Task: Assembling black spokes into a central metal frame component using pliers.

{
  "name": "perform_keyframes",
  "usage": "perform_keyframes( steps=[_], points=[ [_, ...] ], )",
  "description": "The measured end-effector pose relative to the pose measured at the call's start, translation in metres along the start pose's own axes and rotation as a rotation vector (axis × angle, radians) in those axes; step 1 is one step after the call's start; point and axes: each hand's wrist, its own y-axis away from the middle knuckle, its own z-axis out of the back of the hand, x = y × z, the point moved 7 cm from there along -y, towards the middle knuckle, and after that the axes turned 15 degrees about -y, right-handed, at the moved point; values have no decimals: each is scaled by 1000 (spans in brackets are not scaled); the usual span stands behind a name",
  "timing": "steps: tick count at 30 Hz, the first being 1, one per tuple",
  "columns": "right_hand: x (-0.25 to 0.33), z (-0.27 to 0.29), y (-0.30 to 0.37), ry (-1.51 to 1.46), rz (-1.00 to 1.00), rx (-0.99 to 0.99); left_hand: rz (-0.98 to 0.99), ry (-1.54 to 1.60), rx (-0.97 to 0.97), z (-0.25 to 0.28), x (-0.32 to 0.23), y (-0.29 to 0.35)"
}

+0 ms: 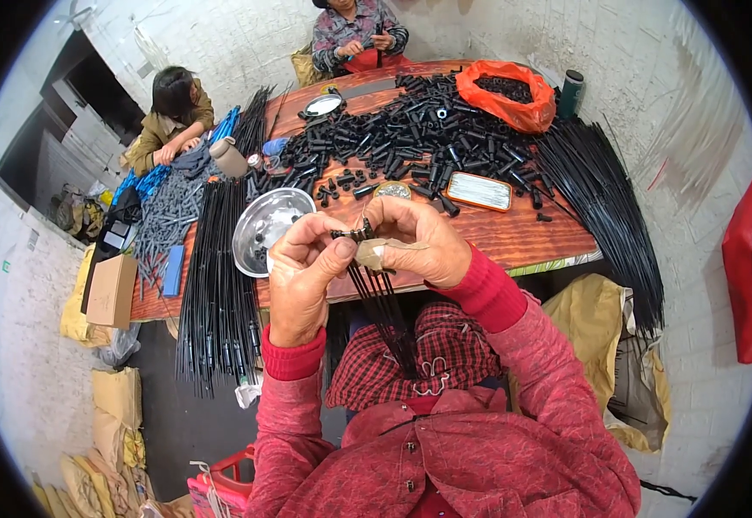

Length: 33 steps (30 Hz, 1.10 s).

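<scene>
My left hand [305, 269] pinches one end of a small black ringed piece [354, 233] between thumb and fingers, just above the table's front edge. At its other end my right hand [432, 240] grips it too, a tan wrap around the thumb. Thin black rods [386, 315], like umbrella ribs, hang from the piece toward my lap. A fine wire seems to rise beside my right fingertips. How the rods join the piece is hidden by my fingers. Left of my hands stands a metal bowl [253, 259] with a few small black parts inside.
Black tubular parts [393, 129] are heaped across the wooden table [480, 237]. An orange-rimmed tin [480, 191] and a small round tin [392, 190] sit beyond my hands. Rod bundles lie left [216, 285] and right [605, 190]. Two people [177, 121] work at the table's far side.
</scene>
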Motion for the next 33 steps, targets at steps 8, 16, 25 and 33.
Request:
perform_keyframes(
  steps=[8, 16, 25, 33],
  points=[
    [6, -8, 3, -45, -81, 6, -98, -84, -3, -4, -18, 8],
    [17, -33, 42, -133, -69, 146, -294, -223, 43, -29, -48, 51],
    [12, -29, 44, -206, -38, 152, -391, -213, 100, -35, -52, 44],
    [-4, -21, 18, -192, -105, 143, -318, -85, -5, -11, -30, 23]
  ],
)
